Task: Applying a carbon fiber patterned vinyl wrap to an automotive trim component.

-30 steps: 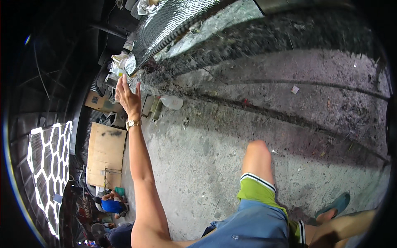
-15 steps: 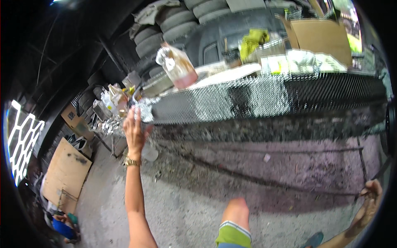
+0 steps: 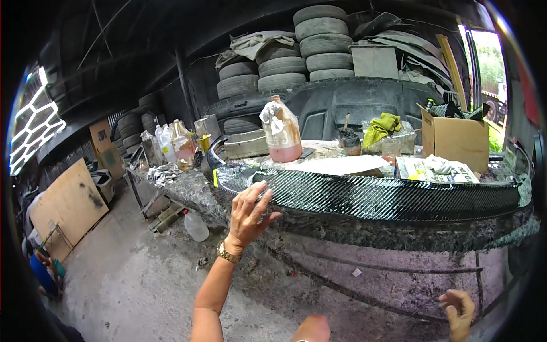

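Note:
A long, curved car part point(image 3: 364, 196) covered in glossy black carbon-fibre weave lies along the front edge of the workbench point(image 3: 319, 228). My left hand point(image 3: 250, 211), with a gold watch on its wrist, rests its outstretched fingertips on the part's front face, near its left end. A strip of yellow tape point(image 3: 215, 177) shows on that end. Low at the right, my right hand point(image 3: 458, 310) hangs in front of the bench, fingers loosely bent and apart, holding nothing. A plastic-wrapped jug of pinkish liquid point(image 3: 282, 134) stands behind the part.
On the bench are a cardboard box point(image 3: 458, 137), a yellow-green cloth point(image 3: 382, 128), a dark pot with a brush point(image 3: 348, 139) and several bottles point(image 3: 181, 145). Stacked tyres point(image 3: 325, 45) stand behind. A plastic jug point(image 3: 196, 226) sits on the floor; a person point(image 3: 45, 271) is far left.
My view has turned, and the bench sits lower in it. The left hand's fingers have shifted rightward along the part's face. My right hand stays low at the right, empty.

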A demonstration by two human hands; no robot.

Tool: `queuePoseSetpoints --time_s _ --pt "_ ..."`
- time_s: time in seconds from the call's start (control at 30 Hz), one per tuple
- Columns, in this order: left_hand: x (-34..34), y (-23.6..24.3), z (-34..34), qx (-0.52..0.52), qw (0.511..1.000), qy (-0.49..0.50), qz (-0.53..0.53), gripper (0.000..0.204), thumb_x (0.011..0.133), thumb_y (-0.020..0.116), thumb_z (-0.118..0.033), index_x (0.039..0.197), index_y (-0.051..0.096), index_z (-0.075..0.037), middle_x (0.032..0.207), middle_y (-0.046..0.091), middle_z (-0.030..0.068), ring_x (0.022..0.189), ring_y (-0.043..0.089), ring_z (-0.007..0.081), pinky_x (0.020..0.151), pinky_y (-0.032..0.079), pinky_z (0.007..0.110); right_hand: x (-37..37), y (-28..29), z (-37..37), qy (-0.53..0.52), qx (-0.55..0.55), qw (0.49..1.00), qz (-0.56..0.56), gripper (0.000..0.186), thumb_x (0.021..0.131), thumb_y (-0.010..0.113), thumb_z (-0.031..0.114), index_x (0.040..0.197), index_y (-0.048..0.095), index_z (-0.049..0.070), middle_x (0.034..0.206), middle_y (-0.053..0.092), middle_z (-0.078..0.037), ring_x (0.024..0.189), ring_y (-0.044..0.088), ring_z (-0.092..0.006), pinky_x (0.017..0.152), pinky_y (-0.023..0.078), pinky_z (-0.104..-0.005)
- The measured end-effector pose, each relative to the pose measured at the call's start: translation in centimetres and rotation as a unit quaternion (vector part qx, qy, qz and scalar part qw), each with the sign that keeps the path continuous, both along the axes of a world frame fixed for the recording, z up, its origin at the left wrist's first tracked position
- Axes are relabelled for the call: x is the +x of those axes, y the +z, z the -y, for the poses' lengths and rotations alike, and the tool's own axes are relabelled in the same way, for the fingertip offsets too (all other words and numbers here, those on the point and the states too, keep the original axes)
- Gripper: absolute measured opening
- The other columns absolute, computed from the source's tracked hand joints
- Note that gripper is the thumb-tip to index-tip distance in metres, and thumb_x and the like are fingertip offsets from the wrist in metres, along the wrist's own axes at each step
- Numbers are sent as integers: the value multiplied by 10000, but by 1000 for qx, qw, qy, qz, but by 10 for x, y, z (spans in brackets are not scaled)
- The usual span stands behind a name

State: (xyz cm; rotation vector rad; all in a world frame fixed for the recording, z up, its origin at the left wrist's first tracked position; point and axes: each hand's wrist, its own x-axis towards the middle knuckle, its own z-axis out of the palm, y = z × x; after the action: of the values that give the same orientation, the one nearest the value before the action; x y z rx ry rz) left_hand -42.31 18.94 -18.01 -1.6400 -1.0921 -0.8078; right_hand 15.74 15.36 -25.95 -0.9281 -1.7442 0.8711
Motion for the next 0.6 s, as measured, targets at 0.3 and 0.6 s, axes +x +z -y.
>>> queuePoseSetpoints --time_s 0.3,0.6 --pt "14 0 -9 -43 997 -57 24 569 769 806 -323 1279 617 -156 1462 459 155 1351 436 347 1090 347 472 -40 27 26 31 -98 995 -12 331 925 629 43 1250 609 -16 1117 669 -94 1019 619 -161 917 488 -299" --pt "-28 1 4 -44 997 -28 60 574 782 789 -355 1264 600 -108 1483 430 155 1355 421 355 1100 342 478 -43 36 33 24 -73 996 -36 314 935 627 53 1240 608 -22 1127 666 -100 1036 616 -180 919 491 -309"
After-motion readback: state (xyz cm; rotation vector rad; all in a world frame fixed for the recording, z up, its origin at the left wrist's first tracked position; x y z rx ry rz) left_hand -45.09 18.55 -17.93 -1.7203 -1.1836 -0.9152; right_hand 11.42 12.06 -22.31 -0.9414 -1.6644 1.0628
